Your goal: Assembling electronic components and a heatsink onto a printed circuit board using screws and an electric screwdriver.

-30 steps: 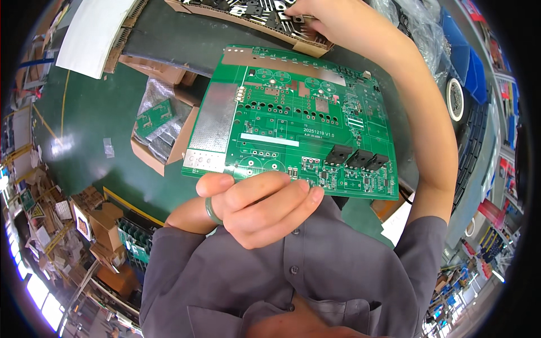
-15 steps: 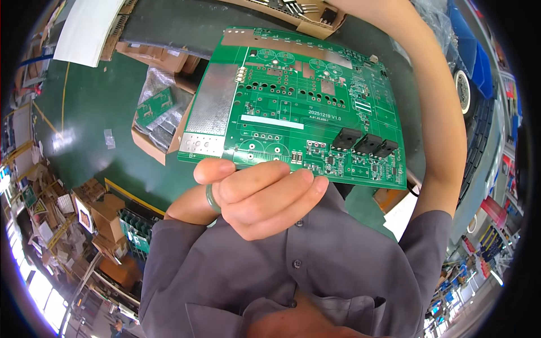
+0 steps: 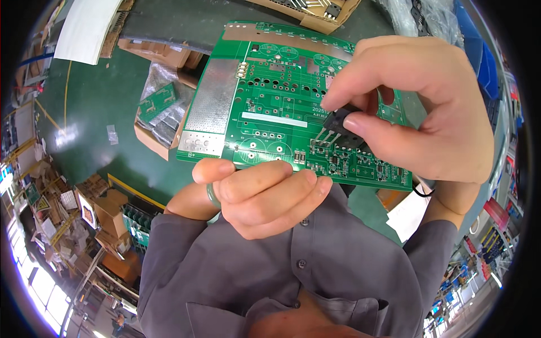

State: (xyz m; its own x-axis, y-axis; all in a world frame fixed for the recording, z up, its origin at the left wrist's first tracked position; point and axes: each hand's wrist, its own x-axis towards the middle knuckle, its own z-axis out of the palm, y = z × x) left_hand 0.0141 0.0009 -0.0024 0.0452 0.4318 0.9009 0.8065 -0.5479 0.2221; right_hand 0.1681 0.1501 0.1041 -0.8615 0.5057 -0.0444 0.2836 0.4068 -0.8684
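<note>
1. green circuit board [image 3: 276, 104] first: near edge gripped in the left hand [image 3: 259, 200], left edge sticking out over open green floor [image 3: 96, 112], so there's room to swing on that side.
2. right hand [image 3: 425, 107] is above the board's right half, pinching a black component [image 3: 337, 120] between thumb and forefinger. the part's just past the fingertips, over the near right area; can't tell if its legs are in the holes.
3. it's a chunky dark block, tilted, shiny straight metal legs angled down-left.
4. further off, dark table [image 3: 186, 22] and a cardboard box [image 3: 318, 23] with similar parts.
</note>
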